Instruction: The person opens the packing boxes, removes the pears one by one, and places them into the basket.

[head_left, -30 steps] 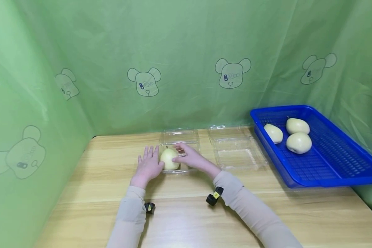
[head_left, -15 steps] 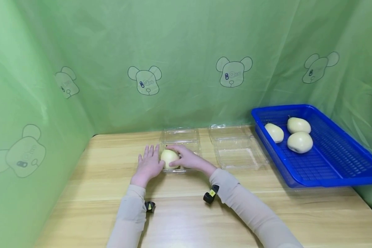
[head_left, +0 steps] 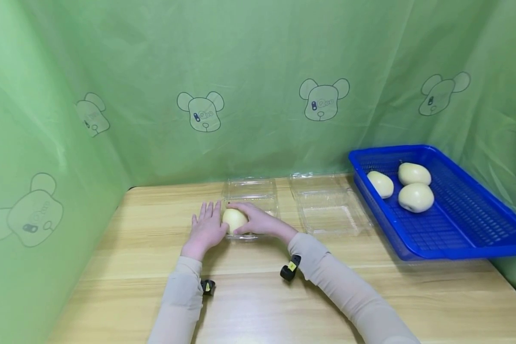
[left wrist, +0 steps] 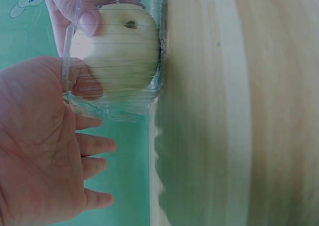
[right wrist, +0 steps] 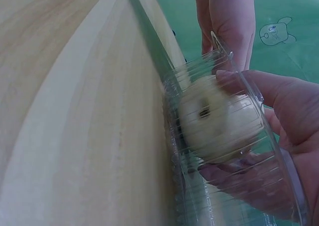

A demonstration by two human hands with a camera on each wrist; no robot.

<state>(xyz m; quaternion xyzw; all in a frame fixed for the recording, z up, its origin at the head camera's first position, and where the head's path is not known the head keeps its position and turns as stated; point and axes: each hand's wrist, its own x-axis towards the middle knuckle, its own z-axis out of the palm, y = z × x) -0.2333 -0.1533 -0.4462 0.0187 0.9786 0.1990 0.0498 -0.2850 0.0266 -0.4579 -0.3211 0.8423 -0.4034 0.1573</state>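
Observation:
A pale yellow pear [head_left: 234, 220] sits at the left end of an open clear plastic clamshell box [head_left: 250, 188]. My right hand [head_left: 258, 220] holds it from the right, fingers and thumb curled round its sides inside the box. In the right wrist view, the dark blossom end of the pear [right wrist: 219, 126] shows through the ribbed front wall. My left hand [head_left: 204, 231] lies along the box's left side with its fingers spread straight. The left wrist view shows the thumb of the left hand [left wrist: 42, 141] over the rim, against the pear [left wrist: 122, 56].
A second open clamshell box [head_left: 330, 213], also clear, stands right of the first. Further right is a blue plastic basket [head_left: 477, 253] with three pears [head_left: 415, 198] in it. Green curtain [head_left: 258, 143] hangs behind the wooden table [head_left: 249, 306].
My right hand has moved slightly left and closed further round the pear, whose stem was visible earlier and is now mostly covered. The left hand has stayed in place.

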